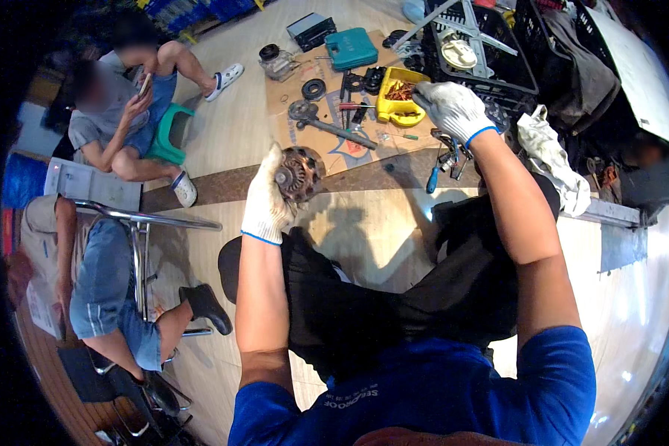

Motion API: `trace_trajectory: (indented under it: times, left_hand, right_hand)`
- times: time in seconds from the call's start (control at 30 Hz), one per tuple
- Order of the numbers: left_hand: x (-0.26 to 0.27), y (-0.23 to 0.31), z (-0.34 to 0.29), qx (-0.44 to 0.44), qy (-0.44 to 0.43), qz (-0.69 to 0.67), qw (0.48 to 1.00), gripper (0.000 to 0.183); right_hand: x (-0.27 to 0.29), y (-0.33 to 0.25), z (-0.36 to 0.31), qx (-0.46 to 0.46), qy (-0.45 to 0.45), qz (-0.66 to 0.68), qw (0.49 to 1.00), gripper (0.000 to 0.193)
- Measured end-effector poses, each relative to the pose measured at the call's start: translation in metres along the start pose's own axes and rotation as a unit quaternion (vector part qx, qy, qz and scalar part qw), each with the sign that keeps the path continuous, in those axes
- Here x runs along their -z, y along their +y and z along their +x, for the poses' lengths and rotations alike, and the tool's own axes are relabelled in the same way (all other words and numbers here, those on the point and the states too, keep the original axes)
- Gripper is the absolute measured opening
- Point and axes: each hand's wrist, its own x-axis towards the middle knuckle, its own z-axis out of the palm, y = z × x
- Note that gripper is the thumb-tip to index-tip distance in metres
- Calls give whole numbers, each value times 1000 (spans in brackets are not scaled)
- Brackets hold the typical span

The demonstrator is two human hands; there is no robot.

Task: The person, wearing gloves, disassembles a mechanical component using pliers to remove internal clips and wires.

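Metal gear assembly [299, 175] gripped, steady your left hand [264, 199] while your right hand [453, 110], grip unclear, reaches the yellow container [385, 110].

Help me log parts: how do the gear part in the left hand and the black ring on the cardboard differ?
The gear part is brownish with a toothed centre; the black ring is darker. The gear part is held in the left hand; the black ring lies on the cardboard. Both look round.

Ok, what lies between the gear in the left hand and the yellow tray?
Mainly a long metal rod on the cardboard, in the head view.
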Motion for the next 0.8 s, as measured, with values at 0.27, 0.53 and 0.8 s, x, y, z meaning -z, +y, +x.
trace_trajectory:
  times: [0.27,0.53,0.8]
  left_hand:
    - [25,21,2,-85,113,-258,956,56]
    - [41,24,16,-162,245,-308,905,59]
    - [60,23,22,-208,301,-263,893,55]
  right_hand:
    - [-2,-23,-23,120,-65,13,990,26]
    - [-6,-47,-49,179,-206,18,962,21]
    - [31,17,-31,89,-161,6,983,40]
